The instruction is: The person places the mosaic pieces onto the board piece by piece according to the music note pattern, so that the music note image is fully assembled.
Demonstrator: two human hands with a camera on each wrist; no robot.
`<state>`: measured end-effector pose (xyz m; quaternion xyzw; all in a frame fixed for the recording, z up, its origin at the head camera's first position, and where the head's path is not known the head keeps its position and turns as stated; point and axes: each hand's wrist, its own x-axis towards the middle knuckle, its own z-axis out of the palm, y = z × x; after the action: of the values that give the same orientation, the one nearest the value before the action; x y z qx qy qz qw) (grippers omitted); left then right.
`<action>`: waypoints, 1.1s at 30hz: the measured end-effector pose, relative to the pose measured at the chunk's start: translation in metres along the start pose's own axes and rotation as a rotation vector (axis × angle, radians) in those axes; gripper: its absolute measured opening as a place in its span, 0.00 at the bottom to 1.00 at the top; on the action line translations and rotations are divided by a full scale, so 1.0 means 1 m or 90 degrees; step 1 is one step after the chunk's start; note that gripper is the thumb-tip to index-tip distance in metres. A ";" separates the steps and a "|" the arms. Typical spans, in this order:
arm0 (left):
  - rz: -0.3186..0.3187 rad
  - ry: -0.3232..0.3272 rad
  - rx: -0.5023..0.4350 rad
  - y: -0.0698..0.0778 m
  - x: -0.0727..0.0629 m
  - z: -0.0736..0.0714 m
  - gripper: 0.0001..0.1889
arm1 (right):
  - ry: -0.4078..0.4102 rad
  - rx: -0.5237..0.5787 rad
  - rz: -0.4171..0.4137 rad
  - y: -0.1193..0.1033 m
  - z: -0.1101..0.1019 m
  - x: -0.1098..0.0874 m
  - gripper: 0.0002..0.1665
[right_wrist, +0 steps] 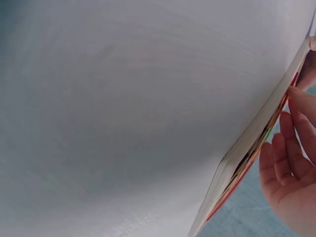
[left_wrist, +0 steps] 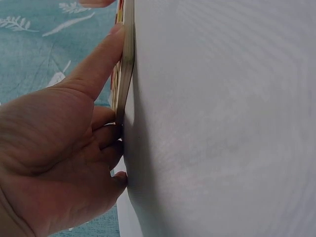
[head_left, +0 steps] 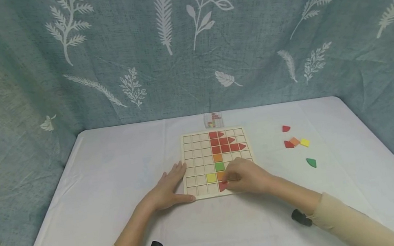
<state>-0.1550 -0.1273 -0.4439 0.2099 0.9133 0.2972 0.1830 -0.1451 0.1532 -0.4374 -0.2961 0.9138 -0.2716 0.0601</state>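
Note:
A square wooden grid board (head_left: 197,151) lies on the table with coloured pieces in its cells. Red squares and pointed red pieces fill part of its top three rows. Below them run an orange square (head_left: 217,157), a green square (head_left: 219,166) and another orange one, with a yellow square (head_left: 211,178) beside it. My left hand (head_left: 169,188) is spread at the board's left side, thumb against the near corner. At the bottom row my right hand (head_left: 249,176) pinches a red piece (head_left: 222,186) with curved edge, thumb and forefinger partly covering it. Its other fingers curl over the board.
Right of the board lie loose pieces: a red one (head_left: 286,128), another red piece (head_left: 288,144), an orange piece (head_left: 294,141), a yellow square (head_left: 305,143) and a green piece (head_left: 311,162). A small pattern card (head_left: 213,120) lies behind the board. A patterned curtain (head_left: 162,82) surrounds the white table.

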 end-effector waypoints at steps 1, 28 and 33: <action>0.001 0.000 -0.001 0.000 0.000 0.000 0.56 | -0.001 0.001 0.000 0.000 0.000 0.000 0.06; -0.004 0.001 -0.005 -0.001 0.002 0.002 0.55 | 0.264 0.198 0.426 0.118 -0.087 -0.095 0.32; -0.003 0.002 -0.004 -0.001 0.002 0.003 0.55 | 0.263 0.181 0.499 0.143 -0.095 -0.109 0.35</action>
<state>-0.1559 -0.1253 -0.4467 0.2066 0.9132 0.2998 0.1829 -0.1544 0.3557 -0.4388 0.1428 0.9034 -0.4041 0.0149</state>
